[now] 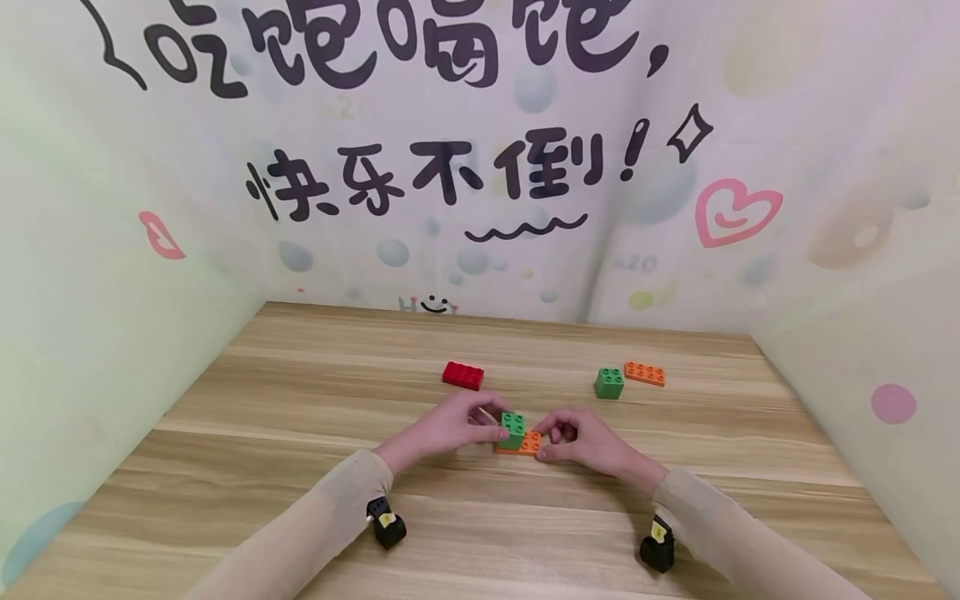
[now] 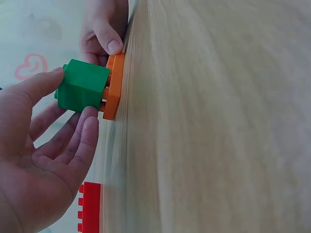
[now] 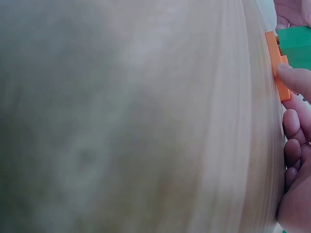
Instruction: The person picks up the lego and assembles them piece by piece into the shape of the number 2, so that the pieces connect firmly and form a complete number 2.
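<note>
My left hand (image 1: 450,425) pinches a green building block (image 1: 513,429) between thumb and fingers. The block stands over the left part of a flat orange building brick (image 1: 531,442) on the table. In the left wrist view, the green block (image 2: 82,87) sits slightly tilted against the orange brick (image 2: 113,92), with orange studs showing between them. At the other end, my right hand (image 1: 592,442) pinches the orange brick, its thumb (image 3: 294,77) over the near side and its other fingers curled.
Behind my left hand lies a red brick (image 1: 462,376). A second green block (image 1: 609,383) stands beyond my right hand, beside another flat orange brick (image 1: 645,373). The wooden table (image 1: 337,358) is bounded by printed walls at the back and both sides.
</note>
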`<state>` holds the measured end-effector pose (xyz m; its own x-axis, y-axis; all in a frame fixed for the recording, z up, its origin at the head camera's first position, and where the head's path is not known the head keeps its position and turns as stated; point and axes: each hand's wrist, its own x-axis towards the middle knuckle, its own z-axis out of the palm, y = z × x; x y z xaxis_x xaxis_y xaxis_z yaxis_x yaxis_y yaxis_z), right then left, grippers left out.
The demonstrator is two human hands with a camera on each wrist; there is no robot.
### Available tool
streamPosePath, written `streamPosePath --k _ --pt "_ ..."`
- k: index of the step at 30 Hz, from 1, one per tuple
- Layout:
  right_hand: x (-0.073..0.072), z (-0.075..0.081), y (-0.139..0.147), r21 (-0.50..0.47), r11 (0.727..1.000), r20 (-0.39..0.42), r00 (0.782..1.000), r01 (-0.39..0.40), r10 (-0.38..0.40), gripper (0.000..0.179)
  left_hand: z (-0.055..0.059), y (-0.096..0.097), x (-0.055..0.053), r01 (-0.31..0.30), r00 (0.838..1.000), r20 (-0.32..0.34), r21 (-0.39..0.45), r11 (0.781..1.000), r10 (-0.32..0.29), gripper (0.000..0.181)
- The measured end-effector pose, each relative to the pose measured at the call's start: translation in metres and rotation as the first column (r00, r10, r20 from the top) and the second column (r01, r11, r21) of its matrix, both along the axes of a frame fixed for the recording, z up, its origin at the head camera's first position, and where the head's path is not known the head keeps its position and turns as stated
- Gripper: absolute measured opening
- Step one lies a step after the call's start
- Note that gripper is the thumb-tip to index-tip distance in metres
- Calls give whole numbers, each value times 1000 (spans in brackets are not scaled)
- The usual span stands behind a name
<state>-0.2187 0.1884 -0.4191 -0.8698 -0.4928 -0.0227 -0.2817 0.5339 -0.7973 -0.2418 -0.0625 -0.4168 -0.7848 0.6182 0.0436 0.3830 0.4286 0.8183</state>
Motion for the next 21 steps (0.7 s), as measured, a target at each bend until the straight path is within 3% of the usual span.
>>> streamPosePath --k 21 --pt "2 0 -2 -11 1000 -21 1000 7 -7 24 -2 -2 2 3 1000 7 117 993 -4 27"
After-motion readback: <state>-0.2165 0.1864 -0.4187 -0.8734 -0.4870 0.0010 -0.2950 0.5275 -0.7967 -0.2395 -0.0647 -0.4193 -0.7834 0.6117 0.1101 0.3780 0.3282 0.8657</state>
